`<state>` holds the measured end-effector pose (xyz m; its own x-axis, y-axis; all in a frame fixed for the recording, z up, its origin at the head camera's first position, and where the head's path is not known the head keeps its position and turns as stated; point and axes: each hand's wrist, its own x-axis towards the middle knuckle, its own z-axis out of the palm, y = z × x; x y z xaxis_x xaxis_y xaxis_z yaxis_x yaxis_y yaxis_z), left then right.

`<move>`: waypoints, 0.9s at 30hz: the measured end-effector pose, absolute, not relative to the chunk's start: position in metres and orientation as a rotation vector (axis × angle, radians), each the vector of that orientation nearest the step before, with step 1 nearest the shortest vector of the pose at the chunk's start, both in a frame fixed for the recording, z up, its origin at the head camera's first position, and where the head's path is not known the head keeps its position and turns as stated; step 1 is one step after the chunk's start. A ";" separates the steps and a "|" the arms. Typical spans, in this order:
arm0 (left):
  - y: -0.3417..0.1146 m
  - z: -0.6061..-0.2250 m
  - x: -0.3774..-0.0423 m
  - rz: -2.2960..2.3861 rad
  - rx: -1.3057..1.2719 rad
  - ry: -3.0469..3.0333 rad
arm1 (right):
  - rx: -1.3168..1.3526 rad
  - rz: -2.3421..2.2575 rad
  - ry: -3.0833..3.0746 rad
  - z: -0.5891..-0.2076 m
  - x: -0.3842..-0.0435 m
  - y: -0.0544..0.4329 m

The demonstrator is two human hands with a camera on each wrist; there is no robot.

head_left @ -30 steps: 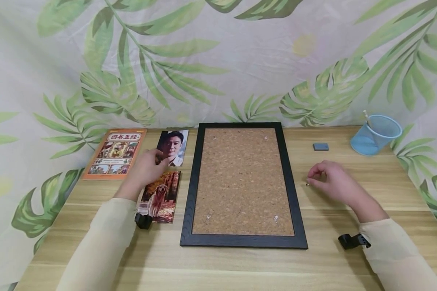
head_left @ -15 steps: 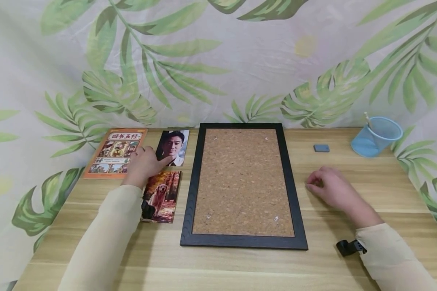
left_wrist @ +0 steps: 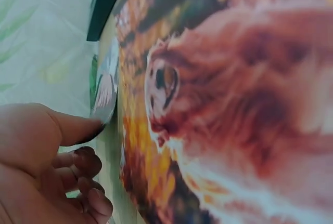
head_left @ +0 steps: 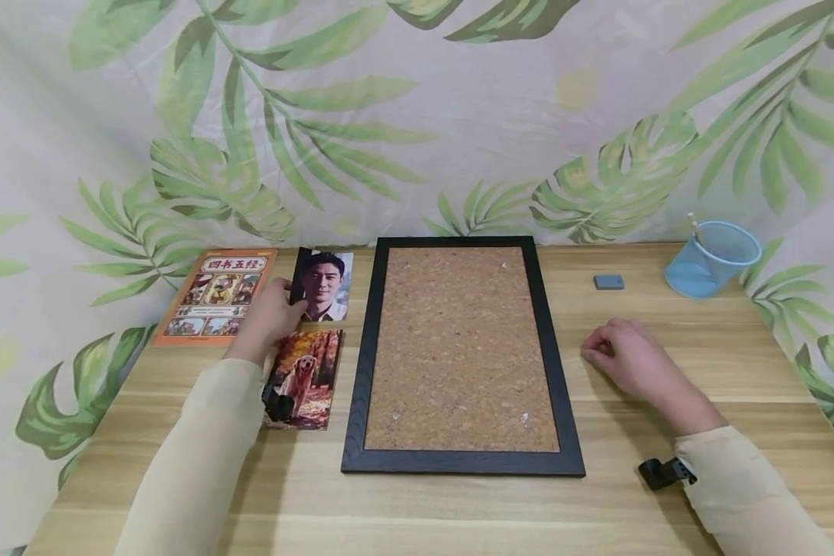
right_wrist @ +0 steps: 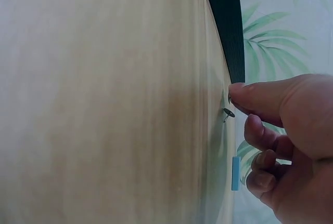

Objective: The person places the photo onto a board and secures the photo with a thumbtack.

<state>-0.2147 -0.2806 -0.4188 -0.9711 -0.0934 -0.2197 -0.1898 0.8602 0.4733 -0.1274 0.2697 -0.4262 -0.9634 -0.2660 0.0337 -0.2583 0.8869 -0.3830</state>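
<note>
The left hand [head_left: 271, 310] seems to pinch the lower left edge of a glossy photo print of a person on a dark ground [head_left: 325, 287], thumb on top, the other fingers curled below. The right hand [head_left: 632, 355] has thumb and forefinger closed together, a dark sliver between the tips probably being a tack; a round-headed metal thumbtack [right_wrist: 229, 113] shows just beside them.

The photo print lies left of the large corkboard in a black frame [head_left: 459, 347], not touching it. It should be light, thin, bendy and a little slippery; best taken by its edges, since a hard pinch could crease it. The tack should be rigid, tiny and sharp: hold it by the flat head, clear of the pin.

A glossy autumn photo of a golden dog [head_left: 317, 363] lies nearer the person, beside an orange illustrated booklet [head_left: 205, 305]. Across the wood-grain table [head_left: 459, 513], beyond the right hand, are a small blue rectangular block [head_left: 608, 282] and a light-blue mesh cup [head_left: 698, 270].
</note>
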 end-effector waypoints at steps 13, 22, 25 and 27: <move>-0.288 -0.419 -0.206 1.287 -0.112 2.743 | -0.408 -0.669 3.053 -0.420 -0.123 0.265; -0.290 -0.413 -0.196 1.429 -0.149 2.643 | -0.386 -0.742 3.075 -0.411 -0.124 0.263; -0.287 -0.410 -0.191 1.510 -0.171 2.578 | -0.380 -0.764 3.073 -0.410 -0.124 0.263; -0.284 -0.408 -0.189 1.563 -0.167 2.552 | -0.371 -0.778 3.069 -0.410 -0.124 0.263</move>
